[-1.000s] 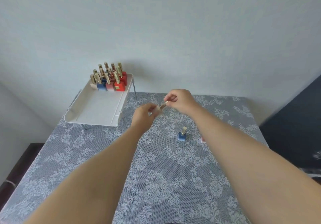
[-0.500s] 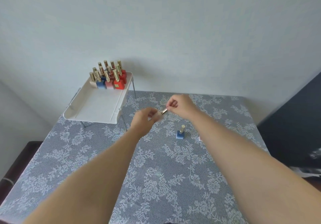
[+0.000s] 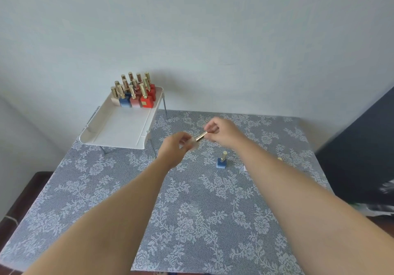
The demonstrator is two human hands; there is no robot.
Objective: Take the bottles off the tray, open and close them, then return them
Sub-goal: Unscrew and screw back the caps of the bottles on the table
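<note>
Both hands are raised over the table (image 3: 191,221), which has a grey floral lace cloth. The left hand (image 3: 174,149) has its fingers curled round a small pale bottle (image 3: 193,145), held tilted, neck pointing up and right. The right hand (image 3: 221,133) pinches the bottle's gold cap (image 3: 201,136) between thumb and fingertips. The cap lines up with the bottle neck; cannot tell whether it is screwed on or loose. A blue bottle (image 3: 221,162) with a gold cap stands upright on the cloth, just below and right of the hands, touching neither. A white tray (image 3: 119,134) on thin metal legs sits at the table's far left corner. A cluster of gold-capped bottles (image 3: 134,92), red, blue and pale, stands at the tray's far end near the wall. Something small and pale (image 3: 279,159) shows past the right forearm, mostly hidden.
</note>
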